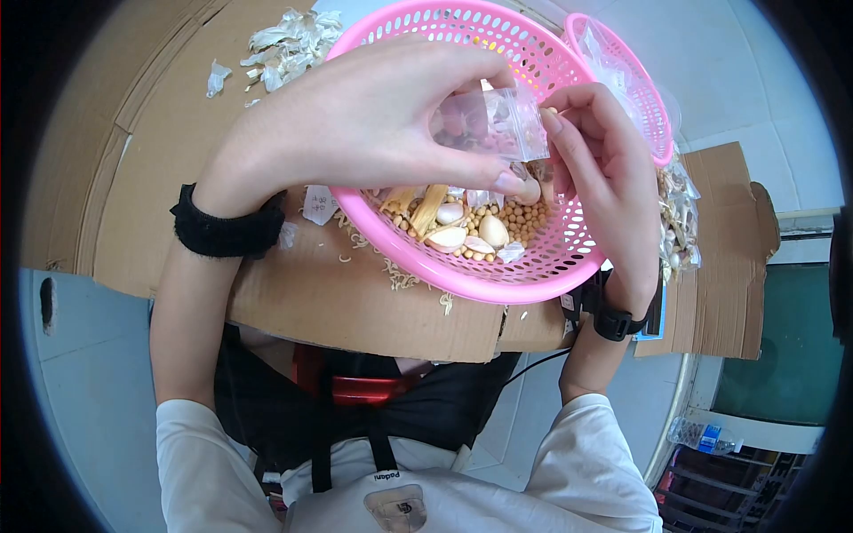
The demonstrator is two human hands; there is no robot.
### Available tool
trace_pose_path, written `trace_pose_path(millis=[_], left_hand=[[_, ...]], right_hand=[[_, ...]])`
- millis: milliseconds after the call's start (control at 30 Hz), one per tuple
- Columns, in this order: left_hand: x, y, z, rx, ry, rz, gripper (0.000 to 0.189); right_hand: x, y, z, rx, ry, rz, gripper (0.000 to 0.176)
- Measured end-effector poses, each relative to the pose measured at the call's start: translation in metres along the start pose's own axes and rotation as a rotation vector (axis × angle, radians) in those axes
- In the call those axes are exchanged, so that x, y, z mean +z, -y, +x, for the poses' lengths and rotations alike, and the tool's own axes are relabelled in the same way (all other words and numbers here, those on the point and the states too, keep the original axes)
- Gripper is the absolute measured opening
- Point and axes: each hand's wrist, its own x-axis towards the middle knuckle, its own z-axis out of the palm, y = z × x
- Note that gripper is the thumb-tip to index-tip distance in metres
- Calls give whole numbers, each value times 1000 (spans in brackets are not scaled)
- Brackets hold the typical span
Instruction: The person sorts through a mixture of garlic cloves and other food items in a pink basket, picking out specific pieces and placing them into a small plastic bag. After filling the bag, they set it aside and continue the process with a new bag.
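Over a pink perforated basket (480, 286), my left hand (382, 115) grips a small clear zip bag (498, 124) between thumb and fingers. The bag lies on its side, its zip edge facing right. Close to that edge is my right hand (600, 142), its thumb and index finger pinched on something small and pale that I cannot make out. Below both hands the basket holds round tan beans (529, 219), several garlic cloves (493, 232) and yellowish dried strips (428, 209). My fingers hide part of the contents.
Garlic skins (289, 44) are piled on the cardboard (178, 151) at the upper left. A second pink basket (653, 98) with clear plastic stands at the upper right. Right of the main basket is a bag of garlic (680, 213). Pale shreds lie along its front rim.
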Motion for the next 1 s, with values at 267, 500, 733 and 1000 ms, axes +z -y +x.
trace_pose_path(millis=[267,500,733,1000], left_hand=[[5,8,-1,44,-23,-3,72],[6,9,1,69,-36,-17,70],[11,13,-1,102,-104,53,69],[10,12,0,91,-72,-51,69]], right_hand=[[-3,-1,0,-244,-3,-201,17],[0,3,-2,-253,-38,-156,18],[-4,0,3,-382,-65,-155,16],[-4,0,3,-402,-43,-183,21]])
